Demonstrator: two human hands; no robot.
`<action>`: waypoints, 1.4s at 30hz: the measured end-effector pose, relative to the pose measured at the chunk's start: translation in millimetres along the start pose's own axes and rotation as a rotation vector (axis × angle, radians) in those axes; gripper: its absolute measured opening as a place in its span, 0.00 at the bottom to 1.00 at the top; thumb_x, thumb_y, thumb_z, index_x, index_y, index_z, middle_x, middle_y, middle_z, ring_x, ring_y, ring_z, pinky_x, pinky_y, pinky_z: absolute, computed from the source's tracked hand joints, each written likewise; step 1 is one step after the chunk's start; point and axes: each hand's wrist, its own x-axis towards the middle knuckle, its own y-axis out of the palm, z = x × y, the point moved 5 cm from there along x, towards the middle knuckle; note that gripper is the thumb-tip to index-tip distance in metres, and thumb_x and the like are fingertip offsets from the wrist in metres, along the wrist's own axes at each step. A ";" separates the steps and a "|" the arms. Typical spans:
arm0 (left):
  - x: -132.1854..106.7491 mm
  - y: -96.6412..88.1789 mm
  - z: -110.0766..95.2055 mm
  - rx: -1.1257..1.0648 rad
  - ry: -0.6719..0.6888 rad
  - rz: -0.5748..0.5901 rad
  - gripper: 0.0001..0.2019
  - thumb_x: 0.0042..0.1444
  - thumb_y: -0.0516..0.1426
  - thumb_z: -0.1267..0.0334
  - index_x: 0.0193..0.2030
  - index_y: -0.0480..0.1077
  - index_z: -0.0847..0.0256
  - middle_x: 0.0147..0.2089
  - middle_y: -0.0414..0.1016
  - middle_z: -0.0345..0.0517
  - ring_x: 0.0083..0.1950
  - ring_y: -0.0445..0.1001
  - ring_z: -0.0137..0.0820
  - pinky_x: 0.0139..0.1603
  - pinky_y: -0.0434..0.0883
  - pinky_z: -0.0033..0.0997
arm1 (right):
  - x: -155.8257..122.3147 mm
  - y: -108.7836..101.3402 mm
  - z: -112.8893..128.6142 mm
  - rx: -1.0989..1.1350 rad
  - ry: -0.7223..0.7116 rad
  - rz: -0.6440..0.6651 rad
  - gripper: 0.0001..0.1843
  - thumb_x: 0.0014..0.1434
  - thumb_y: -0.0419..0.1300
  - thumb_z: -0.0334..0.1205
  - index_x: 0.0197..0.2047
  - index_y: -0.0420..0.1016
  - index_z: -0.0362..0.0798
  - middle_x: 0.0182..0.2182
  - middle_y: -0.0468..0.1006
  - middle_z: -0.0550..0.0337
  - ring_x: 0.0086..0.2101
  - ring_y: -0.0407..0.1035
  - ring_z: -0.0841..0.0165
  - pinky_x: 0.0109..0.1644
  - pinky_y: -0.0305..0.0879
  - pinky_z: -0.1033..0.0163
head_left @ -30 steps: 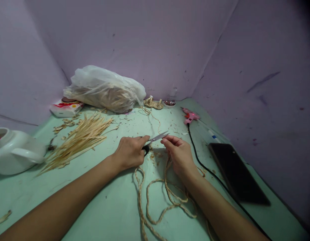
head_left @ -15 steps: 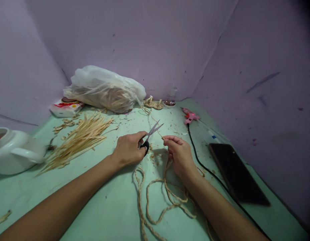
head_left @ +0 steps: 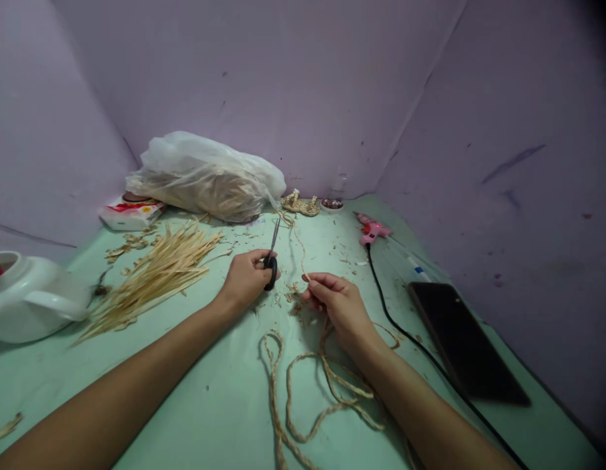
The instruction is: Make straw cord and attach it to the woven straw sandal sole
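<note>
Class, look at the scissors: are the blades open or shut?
Shut: the scissors in the left hand show one thin line, blades together.

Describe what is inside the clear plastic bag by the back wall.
Through the plastic bag a tan mass of dried straw-like fibre shows. Whatever lies deeper is hidden by the creased film.

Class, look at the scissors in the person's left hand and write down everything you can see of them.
The scissors are small, with slim grey metal blades and a black handle loop. The blades look shut or nearly so, and point away toward the plastic bag. The left hand grips the handles, its fingers hiding most of them, over the green table. Nothing lies between the blades. The right hand, pinching a straw cord, is apart from them.
</note>
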 end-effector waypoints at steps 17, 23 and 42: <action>-17.5 19.7 7.1 -0.334 -0.267 0.105 0.22 0.33 0.61 0.71 0.41 0.66 0.65 0.20 0.70 0.38 0.16 0.65 0.21 0.14 0.50 0.17 | -4.9 12.5 -8.6 -0.250 -0.040 0.190 0.07 0.39 0.64 0.37 0.24 0.79 0.44 0.13 0.68 0.66 0.17 0.56 0.77 0.22 0.50 0.69; -22.1 20.9 2.4 -0.253 -0.233 0.069 0.25 0.31 0.62 0.71 0.41 0.65 0.65 0.16 0.68 0.34 0.15 0.65 0.23 0.14 0.52 0.17 | -0.6 6.1 -13.6 -0.001 0.115 0.109 0.09 0.40 0.66 0.37 0.28 0.77 0.43 0.24 0.77 0.58 0.23 0.67 0.73 0.29 0.64 0.67; -38.8 39.7 3.7 -0.252 -0.214 0.071 0.22 0.32 0.59 0.73 0.38 0.58 0.61 0.15 0.68 0.32 0.14 0.63 0.23 0.15 0.55 0.17 | 1.8 6.7 -9.7 0.264 0.093 0.166 0.19 0.31 0.73 0.41 0.26 0.73 0.43 0.24 0.75 0.61 0.20 0.68 0.72 0.22 0.68 0.65</action>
